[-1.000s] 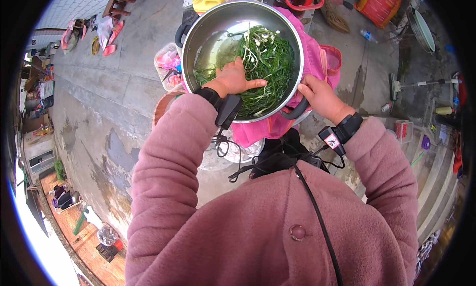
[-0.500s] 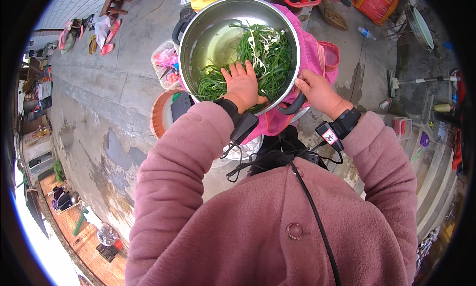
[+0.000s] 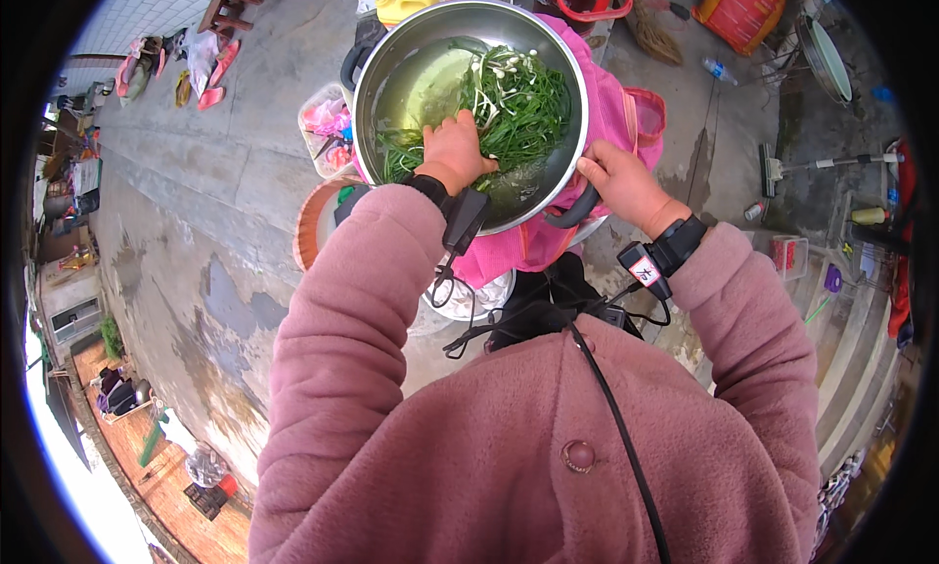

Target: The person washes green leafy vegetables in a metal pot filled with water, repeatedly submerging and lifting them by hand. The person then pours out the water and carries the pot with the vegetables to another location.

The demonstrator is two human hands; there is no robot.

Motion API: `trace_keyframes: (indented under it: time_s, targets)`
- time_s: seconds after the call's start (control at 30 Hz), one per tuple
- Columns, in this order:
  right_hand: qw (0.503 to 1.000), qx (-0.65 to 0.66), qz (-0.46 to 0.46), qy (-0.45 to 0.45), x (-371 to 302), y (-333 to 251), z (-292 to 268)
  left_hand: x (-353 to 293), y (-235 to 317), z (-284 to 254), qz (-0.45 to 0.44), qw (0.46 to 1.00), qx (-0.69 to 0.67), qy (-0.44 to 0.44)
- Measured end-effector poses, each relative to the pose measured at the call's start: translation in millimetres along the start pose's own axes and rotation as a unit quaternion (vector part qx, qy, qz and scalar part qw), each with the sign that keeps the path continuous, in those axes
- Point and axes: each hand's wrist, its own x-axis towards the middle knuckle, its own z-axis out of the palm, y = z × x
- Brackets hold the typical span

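Observation:
A wide steel pot [image 3: 364, 109] with dark handles holds water and a heap of long, thin greens [image 3: 533, 109], with white stems and small white bulbs like wild onions. Inside it, my left hand [image 3: 453, 155] is closed over the greens on the near left side, fingers bent down and tips hidden among the leaves. My right hand [image 3: 626, 180] grips the pot's rim on the near right, thumb on top, just above the dark handle [image 3: 577, 207]. Pink cloth or mesh [image 3: 611, 94] lies beneath and beside the pot.
Left of the pot are a clear tub of pink items [image 3: 331, 124] and an orange-rimmed basin [image 3: 311, 226]. Behind it stand a yellow jug [image 3: 403, 6] and a red basket [image 3: 587, 14]. A white basin [image 3: 479, 298] sits below. Black cables [image 3: 616, 398] hang from my wrists and chest.
My left hand has gone from flat with fingers spread to bent into the greens, shifting slightly left. The heap has moved a little. My right hand remains on the rim.

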Motion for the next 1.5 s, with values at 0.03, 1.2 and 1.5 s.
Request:
trace_keyframes:
  time_s: [0.03,1.2,1.5]
  targets:
    - [1.000,-0.004,0.005,0.000,0.0,-0.5,0.0,-4.4,2.6,1.1,0.004,1.000,0.008,0.005]
    - [1.000,0.014,0.001,-0.009,2.8,8.2,1.6,19.5,-10.2,7.2,0.027,0.985,-0.118,-0.121]
    - [0.999,0.032,0.021,-0.020,2.4,7.0,2.5,-21.3,38.2,0.4,-0.001,0.995,0.028,-0.097]
